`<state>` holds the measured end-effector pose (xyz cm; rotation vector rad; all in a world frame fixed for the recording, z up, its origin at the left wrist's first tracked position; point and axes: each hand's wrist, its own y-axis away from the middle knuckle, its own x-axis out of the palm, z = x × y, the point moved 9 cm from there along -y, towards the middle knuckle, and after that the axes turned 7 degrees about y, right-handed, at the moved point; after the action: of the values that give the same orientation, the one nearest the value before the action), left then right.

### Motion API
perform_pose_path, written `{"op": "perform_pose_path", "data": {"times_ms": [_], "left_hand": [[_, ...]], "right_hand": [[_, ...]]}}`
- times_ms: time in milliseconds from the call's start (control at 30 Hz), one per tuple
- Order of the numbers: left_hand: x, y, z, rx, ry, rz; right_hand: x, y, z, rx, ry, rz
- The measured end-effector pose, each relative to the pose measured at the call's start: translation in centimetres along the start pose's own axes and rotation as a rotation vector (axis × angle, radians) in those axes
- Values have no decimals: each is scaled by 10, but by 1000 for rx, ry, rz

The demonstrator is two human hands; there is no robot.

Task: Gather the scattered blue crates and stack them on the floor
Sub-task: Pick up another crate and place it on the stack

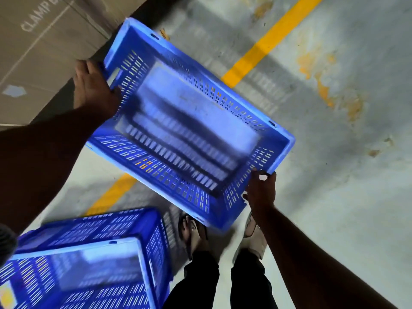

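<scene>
Both hands grip the blue crate (191,121) between them, left hand (93,88) and right hand (260,190) at opposite ends.

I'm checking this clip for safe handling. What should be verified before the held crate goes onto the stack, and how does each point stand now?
1. Left hand grips the carried crate at its end handle: ok.
2. Right hand holds the opposite end's rim: ok.
3. Carried crate empty: ok.
4. Carried crate lined up over the stack: not ok, it hangs off to one side.
5. Stack's top crate empty: cannot tell, blurred.
6. Feet stand clear of the stack: ok.
</scene>
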<state>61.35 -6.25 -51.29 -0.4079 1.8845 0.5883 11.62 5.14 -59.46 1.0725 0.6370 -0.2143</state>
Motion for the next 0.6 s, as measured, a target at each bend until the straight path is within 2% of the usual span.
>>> {"op": "perform_pose_path", "data": {"times_ms": [200,333,433,600], "left_hand": [[8,-12,24,-147,-107,158],[18,1,52,-322,45,275],[29,21,59,-352,210,365],[66,86,67,-411,233,487]], "right_hand": [[7,-6,-14,1,-10,26],[-7,-22,-7,-22,67,8],[-32,-41,8,-73,146,-13],[-73,-107,33,-234,216,35]]}}
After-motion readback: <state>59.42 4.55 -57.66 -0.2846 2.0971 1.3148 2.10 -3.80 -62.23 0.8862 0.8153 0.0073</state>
